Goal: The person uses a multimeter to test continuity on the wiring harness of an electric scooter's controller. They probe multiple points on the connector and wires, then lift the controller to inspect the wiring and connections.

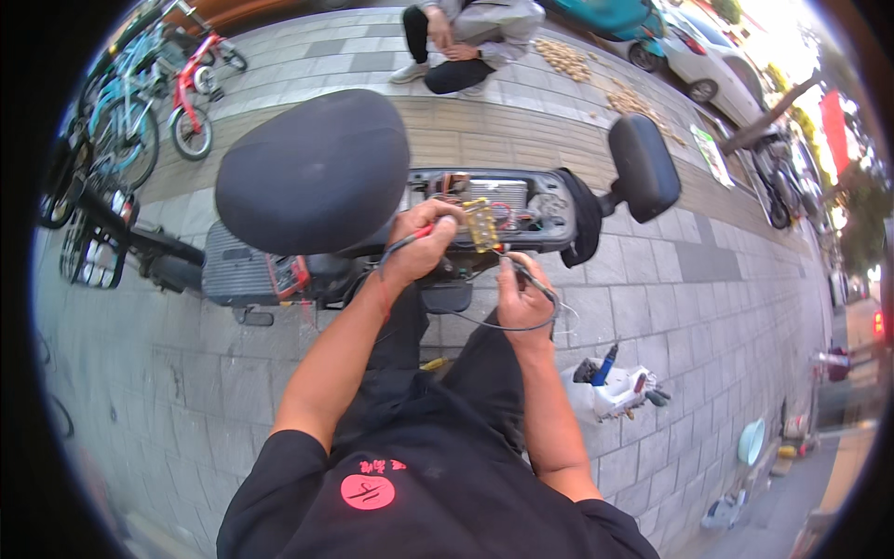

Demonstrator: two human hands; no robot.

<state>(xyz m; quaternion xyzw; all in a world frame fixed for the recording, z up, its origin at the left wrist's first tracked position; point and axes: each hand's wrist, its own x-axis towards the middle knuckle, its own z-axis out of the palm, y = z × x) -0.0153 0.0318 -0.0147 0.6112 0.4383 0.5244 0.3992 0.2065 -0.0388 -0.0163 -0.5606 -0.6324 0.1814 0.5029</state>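
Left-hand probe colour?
The probe in the left hand is red; best seen in the head view.

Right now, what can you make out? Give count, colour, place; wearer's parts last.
board: 1, yellow, centre
red probe: 1, red, left of board
black probe: 1, black, below board
compartment: 1, dark-rimmed, centre
seat: 1, black, left of compartment
pad: 1, black, right of compartment
device: 1, red, centre-left
container: 1, white, lower right
basin: 1, greenish, lower right
bicycles: several, blue and red, upper left
person: 1, grey top, top centre
loose pieces: many, tan, top right
car: 1, white, top right
vehicle: 1, teal, top right
left hand: 1, bare, holding red probe
right hand: 1, bare, holding black probe
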